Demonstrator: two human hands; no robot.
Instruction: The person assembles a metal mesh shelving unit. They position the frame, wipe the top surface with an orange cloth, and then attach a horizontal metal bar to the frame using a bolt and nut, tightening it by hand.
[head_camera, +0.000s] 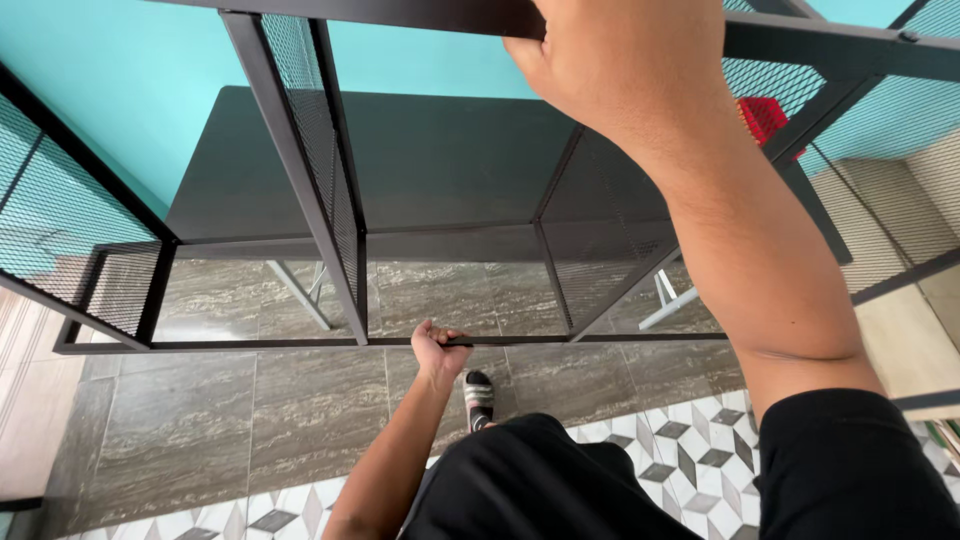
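Note:
A black metal shelving frame (300, 170) with mesh panels stands upright in front of me, seen from above. My left hand (437, 349) is far below, fingers curled around a low horizontal bar (260, 344) of the frame near the floor. My right hand (625, 60) grips the frame's top bar (420, 14) close to the camera. A solid black panel (430, 160) forms the frame's back, against a turquoise wall (130, 70).
The floor is grey marbled tile (200, 420), with a white and grey cube-pattern strip (690, 450) near my sandalled foot (479, 395). A red object (765, 115) shows behind the mesh at upper right. White legs (665, 300) of something stand behind the frame.

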